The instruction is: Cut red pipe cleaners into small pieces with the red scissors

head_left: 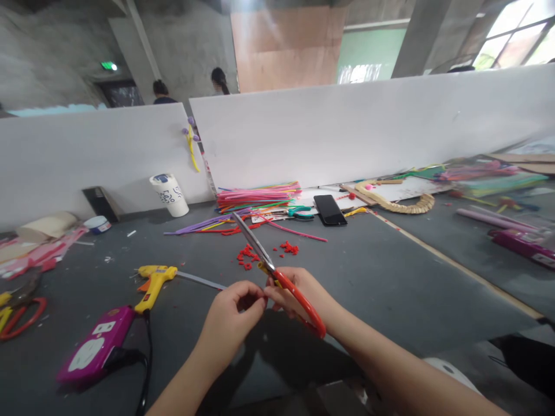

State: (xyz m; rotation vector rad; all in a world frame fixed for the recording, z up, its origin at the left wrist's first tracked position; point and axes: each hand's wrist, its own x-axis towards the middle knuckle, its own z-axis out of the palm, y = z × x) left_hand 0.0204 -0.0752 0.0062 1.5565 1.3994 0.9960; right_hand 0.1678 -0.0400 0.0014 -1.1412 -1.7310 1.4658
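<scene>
In the head view I see my right hand (314,289) grasping the red-handled scissors (304,302) above the worktop (390,283), while my left hand (229,315) meets it with fingertips drawn together; I cannot tell whether they pinch anything. Red clippings (289,248) lie near the scissors' blades, the yellow glue gun (152,284) left of the scissors, pipe cleaners (260,197) beyond them, and the smartphone (329,210) beyond them to the right.

Red-handled scissors (299,297) are held in the right hand (306,286), near whose fingertips those of the left hand (232,315) are brought together. Beyond, red pieces (289,248) are scattered on the dark surface (373,283); a yellow glue gun (155,282) is laid to the left.
</scene>
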